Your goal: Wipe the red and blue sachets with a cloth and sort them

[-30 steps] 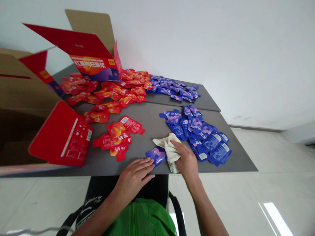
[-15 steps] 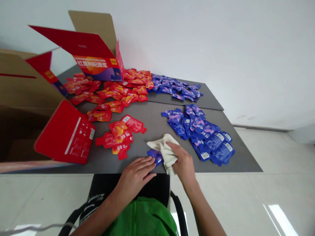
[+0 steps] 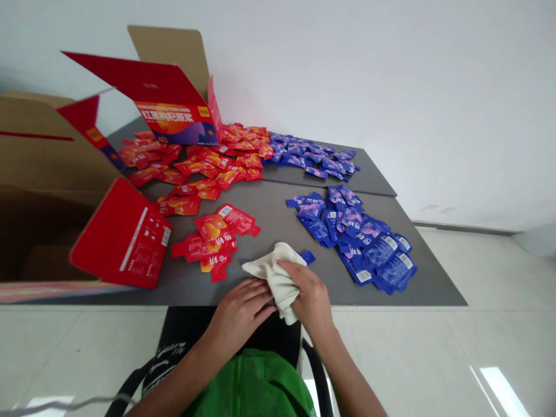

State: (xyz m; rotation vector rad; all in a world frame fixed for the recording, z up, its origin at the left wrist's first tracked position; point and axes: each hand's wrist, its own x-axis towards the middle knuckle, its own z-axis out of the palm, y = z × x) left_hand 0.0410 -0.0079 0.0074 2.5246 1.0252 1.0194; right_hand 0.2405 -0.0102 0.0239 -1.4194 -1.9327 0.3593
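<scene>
My right hand (image 3: pixel 310 292) is closed around a crumpled off-white cloth (image 3: pixel 280 275) near the table's front edge. Beneath the cloth lies a blue pouch, mostly covered; only its spout end (image 3: pixel 308 257) shows to the right. My left hand (image 3: pixel 243 304) rests flat at the cloth's left side, fingers stretched out, their tips partly hidden by the cloth. Left of the hands lie several red pouches (image 3: pixel 216 231), overlapping on the table. To the right is a loose pile of blue pouches (image 3: pixel 365 237).
An open red carton (image 3: pixel 125 237) stands at the left, flaps spread. Behind it another open carton (image 3: pixel 178 119) stands among red pouches (image 3: pixel 208 162). More blue pouches (image 3: pixel 308 153) lie at the back of the grey table (image 3: pixel 264 211).
My right hand has moved the cloth left and towards me, over the blue pouch. The pouch's spout end now shows on the right. My left hand has stayed nearly in place.
</scene>
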